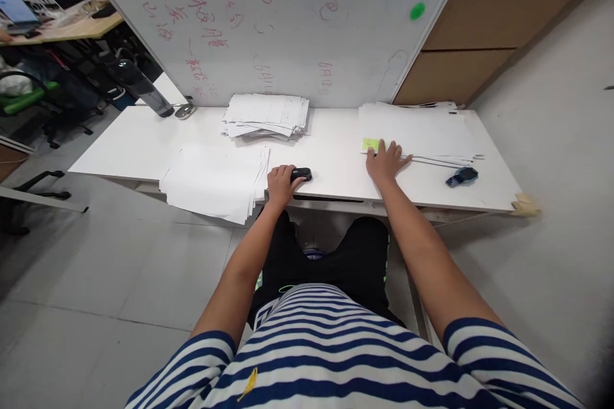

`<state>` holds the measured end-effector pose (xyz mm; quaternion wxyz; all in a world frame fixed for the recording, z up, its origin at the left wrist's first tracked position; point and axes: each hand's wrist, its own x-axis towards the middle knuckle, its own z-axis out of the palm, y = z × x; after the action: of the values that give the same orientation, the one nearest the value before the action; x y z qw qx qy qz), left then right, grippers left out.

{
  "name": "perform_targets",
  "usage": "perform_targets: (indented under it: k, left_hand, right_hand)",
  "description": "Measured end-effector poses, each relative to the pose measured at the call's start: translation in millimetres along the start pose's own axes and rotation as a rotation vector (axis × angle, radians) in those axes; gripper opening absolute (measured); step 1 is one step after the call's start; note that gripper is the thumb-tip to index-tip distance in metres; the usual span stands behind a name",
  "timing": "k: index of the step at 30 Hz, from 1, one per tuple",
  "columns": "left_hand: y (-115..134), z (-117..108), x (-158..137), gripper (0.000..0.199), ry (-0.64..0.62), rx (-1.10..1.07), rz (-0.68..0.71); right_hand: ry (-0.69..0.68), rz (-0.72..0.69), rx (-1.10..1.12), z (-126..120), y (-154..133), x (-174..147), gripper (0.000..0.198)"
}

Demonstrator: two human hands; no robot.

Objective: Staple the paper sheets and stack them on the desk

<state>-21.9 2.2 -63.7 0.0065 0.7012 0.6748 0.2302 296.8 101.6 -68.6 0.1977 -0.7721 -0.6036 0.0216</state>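
My left hand [281, 185] is wrapped round a small black stapler [301, 174] at the front edge of the white desk [330, 172]. My right hand [385, 163] lies with its fingers spread at the near left corner of a wide stack of white paper [417, 128]. Beside its fingertips, a yellow-green sticky note [372, 144] marks that corner. Left of the stapler, a loose pile of white sheets [215, 182] hangs over the front edge. Behind it, a thicker, uneven pile of sheets [267, 116] sits against the whiteboard.
A whiteboard [288, 25] with red and dark writing stands along the desk's back. A dark bottle [144, 86] and a small rounded object [185, 111] are at the back left. A dark blue object [462, 177] lies right. Beyond, another desk [91, 27] holds a laptop [18, 9].
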Motion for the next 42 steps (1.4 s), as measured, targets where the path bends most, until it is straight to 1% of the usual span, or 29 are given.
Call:
perform_targets:
  k: [2,3,5,6,7,10,11,12,14,16,18,22,25,29,32,34,38,42]
  left_hand:
    - [4.8,-4.2,0.8,0.049,-0.026,-0.029,-0.009]
    - [6.7,-8.1,1.2,0.054,-0.038,-0.057,-0.002]
    - [6.8,-20.0,1.8,0.068,-0.044,-0.106,0.005]
    - [4.1,-27.9,2.0,0.073,-0.036,-0.113,-0.008]
    - [-1.0,-36.6,2.3,0.074,-0.019,-0.102,-0.044]
    - [-29.2,-62.7,2.9,0.062,0.012,-0.007,-0.238]
    - [-41.1,-69.7,2.8,0.061,-0.009,0.026,-0.307]
    - [-53.0,-75.1,2.2,0.064,-0.044,0.057,-0.369]
    - [-73.2,-81.3,-0.5,0.072,-0.129,0.100,-0.445]
    - [-85.2,-82.4,-4.6,0.069,-0.170,0.116,-0.455]
    - [-89.0,-81.1,-8.1,0.059,-0.160,0.117,-0.432]
    - [-85.6,-78.4,-8.4,0.044,-0.144,0.119,-0.450]
    - [-82.6,-77.3,-4.0,0.037,-0.151,0.144,-0.459]
    - [-78.3,-76.5,4.7,0.038,-0.190,0.228,-0.460]
    - [-73.8,-77.8,11.7,0.046,-0.234,0.275,-0.469]
    - [-70.5,-78.7,14.9,0.050,-0.240,0.288,-0.487]
    - [-66.2,-78.4,16.2,0.044,-0.221,0.277,-0.517]
    - [-67.5,-76.4,14.8,0.037,-0.193,0.245,-0.542]
  right_hand:
    - [-0.005,0.001,-0.015,0.7,1.0,0.0,0.069]
    - [-0.010,-0.006,-0.021,0.7,1.3,0.0,0.071]
    - [-0.017,-0.018,-0.025,0.4,1.5,-0.1,0.074]
    - [-0.019,-0.019,-0.023,0.3,1.4,-0.1,0.075]
    - [-0.020,-0.018,-0.019,0.2,1.4,-0.2,0.076]
    - [-0.018,-0.022,-0.008,0.2,1.3,-0.5,0.077]
    - [-0.017,-0.025,-0.006,0.0,1.3,-0.6,0.077]
    - [-0.015,-0.026,-0.003,-0.2,1.2,-0.8,0.077]
    - [-0.011,-0.027,0.004,-1.0,1.1,-1.5,0.076]
    - [-0.008,-0.028,0.006,-2.1,1.0,-2.3,0.076]
    - [-0.009,-0.030,-0.009,-2.9,1.0,-3.1,0.076]
    - [0.004,-0.037,-0.015,-3.1,1.9,-4.0,0.076]
    - [0.011,-0.039,0.002,-3.4,2.3,-4.5,0.077]
    - [0.003,-0.040,-0.011,-5.6,1.3,-5.7,0.077]
    - [0.000,-0.035,-0.022,-6.4,0.7,-6.2,0.077]
    - [0.005,-0.036,-0.023,-5.8,1.1,-5.9,0.076]
    - [0.014,-0.031,0.004,-2.0,3.7,-4.5,0.075]
    - [0.032,-0.034,0.042,1.6,6.2,-3.5,0.075]
